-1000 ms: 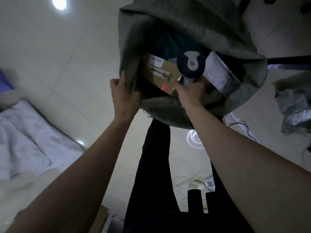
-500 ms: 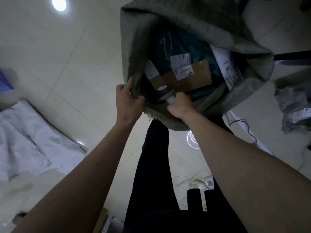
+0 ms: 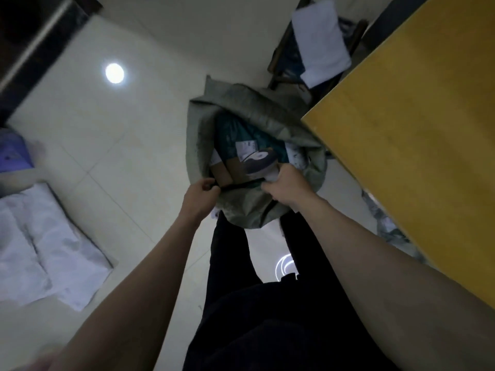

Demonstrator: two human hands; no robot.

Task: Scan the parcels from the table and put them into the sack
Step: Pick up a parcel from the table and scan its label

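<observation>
Several parcels already lie inside the sack (image 3: pixel 249 210), which stands on the tiled floor (image 3: pixel 112 145) just beside the yellow worktop (image 3: pixel 417 135). I see a brown cardboard box (image 3: pixel 230 170) and a teal plastic mailer (image 3: pixel 233 135) with a white label, both down in the mouth. I judge this drop done; what is left I cannot tell, since the visible part of the worktop shows no parcel and the rest is out of frame.

My left hand (image 3: pixel 199 196) grips the near rim of the sack, fingers curled round the fabric edge. My right hand (image 3: pixel 286 187) holds the handle of the scanner (image 3: pixel 258 163) over the opening, fingers wrapped on it and also touching the rim.

Materials: sack is coarse woven grey-green cloth, slumped and creased. Scanner head is smooth dark plastic with a pale marking. Box is matte and stiff-edged; mailer glossy and wrinkled. Worktop is flat, smooth, with a sharp corner. White crumpled sheets (image 3: pixel 40 250) lie on the floor to the left
</observation>
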